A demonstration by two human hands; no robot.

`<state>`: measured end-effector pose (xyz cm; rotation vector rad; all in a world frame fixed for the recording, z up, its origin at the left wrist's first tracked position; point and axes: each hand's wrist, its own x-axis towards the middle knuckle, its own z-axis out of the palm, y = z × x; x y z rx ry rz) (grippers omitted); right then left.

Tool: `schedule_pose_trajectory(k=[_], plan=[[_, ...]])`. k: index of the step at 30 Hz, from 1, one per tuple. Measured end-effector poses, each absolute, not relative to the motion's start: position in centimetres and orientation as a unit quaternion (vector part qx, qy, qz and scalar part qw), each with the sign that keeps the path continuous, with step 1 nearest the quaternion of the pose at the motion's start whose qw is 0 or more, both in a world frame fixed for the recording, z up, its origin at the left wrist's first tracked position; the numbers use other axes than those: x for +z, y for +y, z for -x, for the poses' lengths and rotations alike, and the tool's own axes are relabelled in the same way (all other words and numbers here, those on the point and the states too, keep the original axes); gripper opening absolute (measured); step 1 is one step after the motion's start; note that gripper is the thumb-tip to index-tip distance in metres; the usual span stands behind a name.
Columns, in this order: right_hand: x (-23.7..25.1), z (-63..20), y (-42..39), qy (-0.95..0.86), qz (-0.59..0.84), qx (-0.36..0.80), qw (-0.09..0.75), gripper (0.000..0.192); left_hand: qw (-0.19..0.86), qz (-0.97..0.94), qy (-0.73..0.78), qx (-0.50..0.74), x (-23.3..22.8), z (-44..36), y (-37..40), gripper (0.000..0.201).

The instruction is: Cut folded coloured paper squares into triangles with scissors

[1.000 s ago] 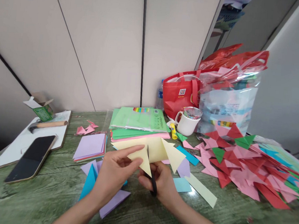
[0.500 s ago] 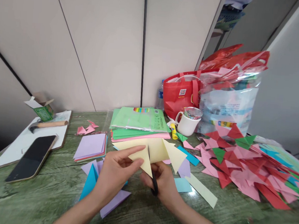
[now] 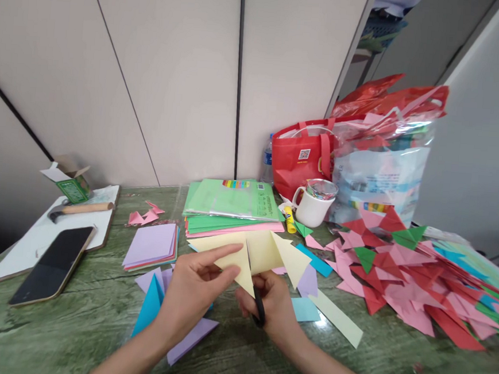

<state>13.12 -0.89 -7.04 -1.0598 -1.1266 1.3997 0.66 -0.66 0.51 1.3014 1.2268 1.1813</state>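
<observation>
My left hand (image 3: 192,291) pinches a folded pale yellow paper sheet (image 3: 261,251) held just above the green table (image 3: 69,334). My right hand (image 3: 274,310) grips black-handled scissors (image 3: 255,291), whose blades stand up into the sheet's middle along a cut. A cut yellow strip (image 3: 336,318) lies on the table to the right of my right hand. Purple and blue folded papers (image 3: 153,306) lie under my left forearm.
A stack of green and pink paper (image 3: 231,206) lies behind the sheet, a purple stack (image 3: 152,245) to its left. A phone (image 3: 53,264), hammer (image 3: 79,208) and small green box (image 3: 71,181) sit far left. A white mug (image 3: 315,203), glue stick (image 3: 289,219), red bag (image 3: 303,157), plastic bag (image 3: 381,163) and several folded triangles (image 3: 398,268) fill the right.
The right flap of the yellow sheet has shifted slightly left and up as the scissors work along the cut. Both hands stay in nearly the same place.
</observation>
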Motion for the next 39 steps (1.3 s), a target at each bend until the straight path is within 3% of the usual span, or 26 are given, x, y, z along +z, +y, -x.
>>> schedule_pose_trajectory(k=[16, 25, 32, 39], plan=[[-7.3, -13.2, -1.3, -0.512, 0.298, 0.65, 0.476, 0.034, 0.395, -0.556, 0.533, 0.5, 0.7, 1.4, 0.3, 0.032], [-7.2, -13.4, -1.4, -0.544, 0.238, 0.671, 0.443, 0.061, 0.432, -0.561, 0.498, 0.5, 0.9, 1.0, -0.1, 0.019], [-6.6, -13.4, -1.2, -0.571, 0.267, 0.607, 0.484, 0.035, 0.427, -0.581, 0.498, 0.482, 0.3, 0.6, 0.0, 0.019], [-6.1, -13.5, -1.2, -0.583, 0.274, 0.609, 0.463, 0.037, 0.409, -0.595, 0.499, 0.478, 0.1, 0.6, 0.0, 0.018]])
